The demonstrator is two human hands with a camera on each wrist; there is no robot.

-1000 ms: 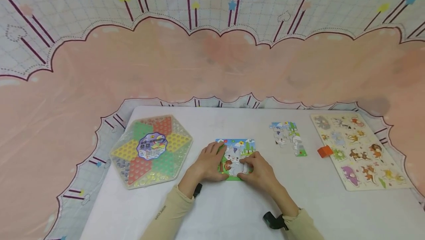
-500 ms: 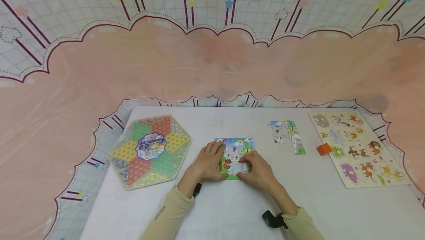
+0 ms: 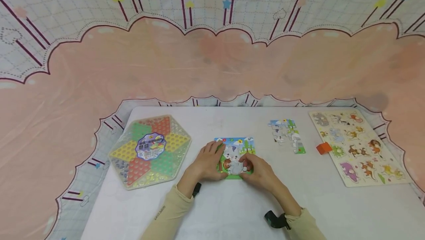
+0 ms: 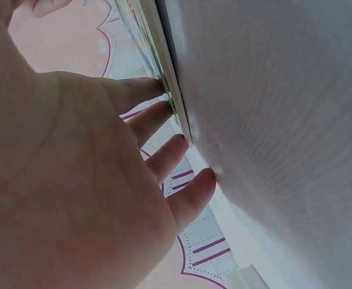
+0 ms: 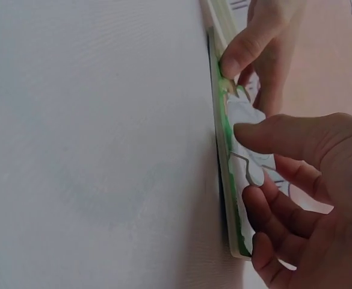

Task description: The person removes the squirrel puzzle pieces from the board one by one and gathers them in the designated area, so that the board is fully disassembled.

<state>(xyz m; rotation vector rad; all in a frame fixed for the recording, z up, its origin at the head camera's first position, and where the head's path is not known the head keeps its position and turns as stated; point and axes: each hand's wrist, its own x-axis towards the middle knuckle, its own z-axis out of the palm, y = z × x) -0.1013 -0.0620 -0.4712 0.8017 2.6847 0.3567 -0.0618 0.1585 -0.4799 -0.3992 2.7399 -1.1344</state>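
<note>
A small jigsaw puzzle (image 3: 234,151) with a grey-and-white cartoon animal lies in its green-edged tray between the hands. My left hand (image 3: 210,160) rests on its left side. In the left wrist view those fingers (image 4: 154,120) are spread along the board's edge, and in the right wrist view the left thumb (image 5: 239,57) presses the rim. My right hand (image 3: 260,170) pinches a light puzzle piece (image 5: 255,171) at the lower right of the picture. Thumb and fingers hold the piece, which sits slightly raised at one edge; the palm partly hides that corner in the head view.
Several joined puzzle pieces (image 3: 287,136) lie to the right. Beyond them are an orange block (image 3: 324,148) and a wooden animal board (image 3: 360,149). A hexagonal Chinese checkers set (image 3: 151,151) is on the left. A patterned cloth (image 3: 212,66) hangs behind the white table.
My right fingers have shifted slightly downward and right over the puzzle's lower right part. The left hand stays in place on the board; the head view has tilted a little.
</note>
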